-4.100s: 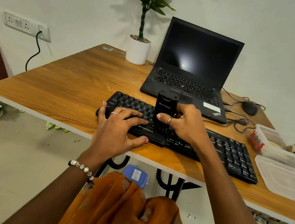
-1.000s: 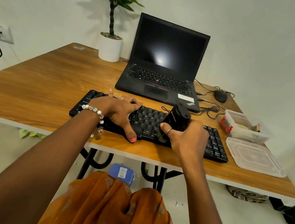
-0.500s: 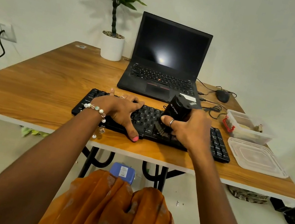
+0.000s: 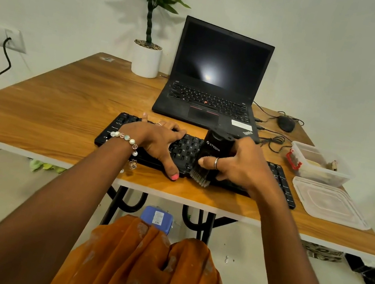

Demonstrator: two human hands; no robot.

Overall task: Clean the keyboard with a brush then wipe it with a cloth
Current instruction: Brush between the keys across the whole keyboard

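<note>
Keyboard: flat black plastic keyboard [image 4: 279, 180] on wooden table [image 4: 50, 102].
Brush: black block-handled brush [image 4: 209, 155], gripped by right hand [image 4: 244, 167], bristles at keyboard's front edge.
Left hand [image 4: 157, 139]: flat, fingers spread on keys.

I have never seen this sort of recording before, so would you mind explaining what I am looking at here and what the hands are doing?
There is no machine here. A person wears a wide-angle camera on the head, looking forward and down, so the one current picture shows their own arms and hands.

The right hand grips a black brush, bristles down at the near edge of a black keyboard. The left hand rests on the keyboard's left part with fingers spread, seemingly steadying it.

On the wooden table also stand an open laptop with a dark screen, a potted plant, a mouse with cables, and a clear plastic box with its lid lying beside it. I cannot make out a cloth.
</note>
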